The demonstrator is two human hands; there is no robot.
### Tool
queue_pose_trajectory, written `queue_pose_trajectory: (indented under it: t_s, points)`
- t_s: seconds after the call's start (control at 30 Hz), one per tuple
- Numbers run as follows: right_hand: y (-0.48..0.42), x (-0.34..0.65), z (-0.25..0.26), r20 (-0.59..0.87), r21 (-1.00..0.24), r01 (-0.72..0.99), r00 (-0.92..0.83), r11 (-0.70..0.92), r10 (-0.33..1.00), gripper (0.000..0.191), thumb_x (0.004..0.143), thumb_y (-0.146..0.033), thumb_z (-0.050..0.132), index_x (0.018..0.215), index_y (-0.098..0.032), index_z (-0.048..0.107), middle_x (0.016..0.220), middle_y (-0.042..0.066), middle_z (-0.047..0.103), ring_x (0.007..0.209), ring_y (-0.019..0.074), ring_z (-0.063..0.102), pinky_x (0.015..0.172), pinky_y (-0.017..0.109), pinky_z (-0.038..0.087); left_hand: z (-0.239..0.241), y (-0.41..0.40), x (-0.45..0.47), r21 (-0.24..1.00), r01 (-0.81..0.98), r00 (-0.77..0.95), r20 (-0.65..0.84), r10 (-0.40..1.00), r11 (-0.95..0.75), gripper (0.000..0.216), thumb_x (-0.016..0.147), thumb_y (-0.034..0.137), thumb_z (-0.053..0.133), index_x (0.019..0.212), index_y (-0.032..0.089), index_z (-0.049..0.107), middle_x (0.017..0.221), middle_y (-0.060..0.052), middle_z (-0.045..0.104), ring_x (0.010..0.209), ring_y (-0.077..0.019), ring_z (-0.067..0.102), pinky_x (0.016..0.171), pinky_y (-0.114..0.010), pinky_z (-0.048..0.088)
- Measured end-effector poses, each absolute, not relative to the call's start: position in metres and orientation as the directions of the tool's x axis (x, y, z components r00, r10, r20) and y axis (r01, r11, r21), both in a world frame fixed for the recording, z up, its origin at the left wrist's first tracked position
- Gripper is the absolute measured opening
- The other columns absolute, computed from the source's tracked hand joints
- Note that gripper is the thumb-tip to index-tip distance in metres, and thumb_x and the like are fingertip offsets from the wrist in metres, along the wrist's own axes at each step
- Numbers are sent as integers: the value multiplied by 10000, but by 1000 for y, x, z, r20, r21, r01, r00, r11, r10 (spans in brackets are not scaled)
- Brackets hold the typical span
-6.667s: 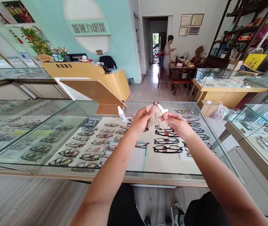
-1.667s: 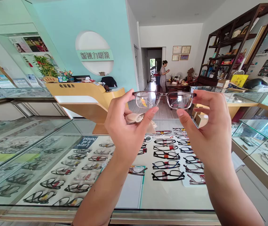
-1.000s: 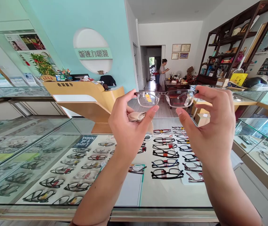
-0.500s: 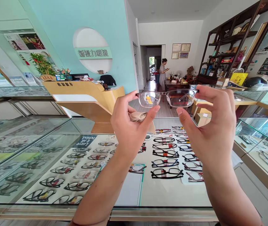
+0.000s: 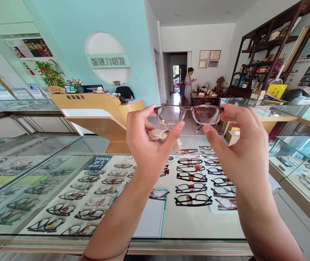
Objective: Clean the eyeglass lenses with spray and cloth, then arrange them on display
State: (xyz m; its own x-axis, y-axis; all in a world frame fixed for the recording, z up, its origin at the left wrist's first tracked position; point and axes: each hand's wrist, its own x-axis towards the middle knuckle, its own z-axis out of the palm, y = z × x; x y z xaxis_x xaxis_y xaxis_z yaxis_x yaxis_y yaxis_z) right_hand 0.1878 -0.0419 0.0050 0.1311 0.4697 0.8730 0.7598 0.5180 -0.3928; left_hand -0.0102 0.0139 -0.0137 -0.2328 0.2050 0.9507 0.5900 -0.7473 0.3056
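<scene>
A pair of eyeglasses [image 5: 188, 108] with a thin frame and clear lenses is held up in front of me, above the glass counter. My left hand [image 5: 151, 145] grips its left end, and a crumpled beige cloth [image 5: 157, 135] is tucked under the fingers of that same hand. At the right end of the frame, my right hand [image 5: 246, 145] holds on with its fingers, the thumb pointing in below the lens. Both temples extend away from me behind the lenses, only partly visible. Below the hands, rows of spectacle frames [image 5: 193, 200] lie in the display case.
The glass display counter [image 5: 198, 224] spans the foreground, with a white sheet edged in green [image 5: 149, 219] on it. Beyond stands a wooden reception desk [image 5: 95, 108]. A person [image 5: 189, 85] looks at a phone at the back, beside a dark table [image 5: 202, 98]. Shelves [image 5: 264, 54] rise on the right.
The eyeglasses have shifted slightly left and tilted, so the temples now show lower behind the lenses. My right hand has moved a little left with them.
</scene>
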Motion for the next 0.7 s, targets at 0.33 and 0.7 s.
queue_pose_trajectory:
  t_s: [0.33,0.7]
  points:
    - [-36,186,5,813,-440,757,109,482,571,435,985,-377,689,1405,-268,664,1274,134,756,1175,354,741,989,614,616,-17,17,-16,208,676,-196,976,99,-707,758,792,633,938,1409,303,646,1202,-72,607,854,-202,621,716,-378,507]
    - [-36,184,3,810,-465,725,116,508,575,436,985,-386,692,1402,-269,637,1273,124,780,1178,343,751,1010,625,611,-17,15,-16,217,670,-204,973,105,-710,797,781,647,943,1444,322,643,1243,-85,619,887,-209,629,686,-368,498]
